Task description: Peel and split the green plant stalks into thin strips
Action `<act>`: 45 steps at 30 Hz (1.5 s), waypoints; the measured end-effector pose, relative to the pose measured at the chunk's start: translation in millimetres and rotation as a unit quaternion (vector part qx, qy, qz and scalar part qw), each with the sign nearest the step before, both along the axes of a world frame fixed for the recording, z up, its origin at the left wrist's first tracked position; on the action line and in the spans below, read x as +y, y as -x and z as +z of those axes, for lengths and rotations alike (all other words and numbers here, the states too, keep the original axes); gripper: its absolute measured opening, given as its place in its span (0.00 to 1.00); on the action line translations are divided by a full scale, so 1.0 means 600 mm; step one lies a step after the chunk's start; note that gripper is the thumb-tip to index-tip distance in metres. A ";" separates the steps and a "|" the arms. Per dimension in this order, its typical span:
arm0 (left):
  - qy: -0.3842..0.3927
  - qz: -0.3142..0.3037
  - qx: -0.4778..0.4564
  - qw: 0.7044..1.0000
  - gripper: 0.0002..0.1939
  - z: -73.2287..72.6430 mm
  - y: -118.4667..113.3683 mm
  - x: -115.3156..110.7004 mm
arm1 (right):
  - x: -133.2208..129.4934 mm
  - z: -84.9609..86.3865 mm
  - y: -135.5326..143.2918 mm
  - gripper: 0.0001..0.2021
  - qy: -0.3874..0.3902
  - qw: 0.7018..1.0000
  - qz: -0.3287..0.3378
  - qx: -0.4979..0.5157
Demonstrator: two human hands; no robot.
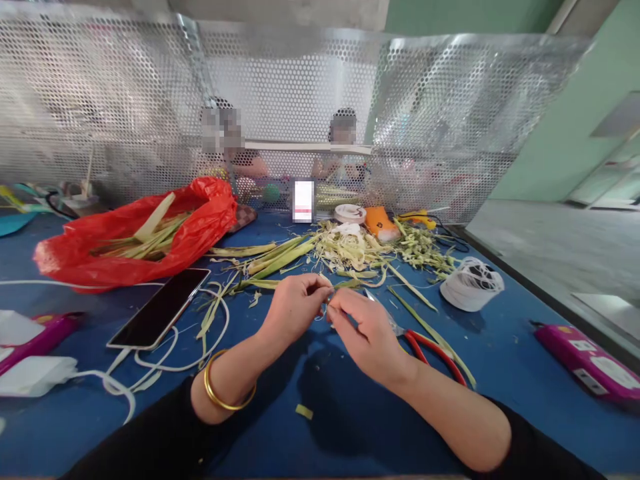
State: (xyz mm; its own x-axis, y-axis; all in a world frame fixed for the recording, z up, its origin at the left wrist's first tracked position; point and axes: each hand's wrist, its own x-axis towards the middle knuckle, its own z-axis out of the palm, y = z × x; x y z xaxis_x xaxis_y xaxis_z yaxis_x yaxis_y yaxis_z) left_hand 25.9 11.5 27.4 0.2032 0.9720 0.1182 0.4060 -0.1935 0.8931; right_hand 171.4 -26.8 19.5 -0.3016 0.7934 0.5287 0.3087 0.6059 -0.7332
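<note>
Above the middle of the blue table, my left hand (297, 303) and my right hand (367, 330) meet fingertip to fingertip. Both are closed in a pinch around something tiny between them, too small and too covered to name. A thin pale strand seems to hang just below the fingertips. Partly behind my right hand lie scissors with red handles (443, 353). Long green-yellow leaf strips (280, 259) are spread beyond my hands, and a pile of pale curled plant pieces (350, 247) sits behind them.
At left, a red plastic bag (125, 270) holds dry leaf strips; near it lies a phone (163, 310) with a white cable. A white cord spool (470, 287) and a purple power strip (585, 360) are at right. Behind a perforated metal screen (290, 73), two people sit.
</note>
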 end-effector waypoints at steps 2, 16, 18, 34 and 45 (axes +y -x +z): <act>-0.006 -0.045 0.069 0.997 0.08 0.004 0.005 0.001 | 0.007 0.008 -0.010 0.11 0.022 1.000 -0.004 -0.002; 0.251 -0.120 -0.220 0.935 0.09 0.024 0.005 -0.012 | 0.063 -0.003 -0.029 0.03 0.504 0.745 0.108 0.424; 0.267 -0.065 -0.261 0.925 0.08 0.016 -0.001 -0.010 | 0.060 -0.009 -0.019 0.03 0.473 0.752 0.079 0.451; 0.270 0.050 -0.245 0.930 0.04 -0.031 -0.027 -0.006 | 0.035 -0.029 -0.007 0.12 0.170 0.985 0.008 0.029; 0.361 0.054 -0.354 0.861 0.03 0.000 -0.002 0.003 | 0.046 -0.012 -0.019 0.09 0.137 0.986 -0.036 0.084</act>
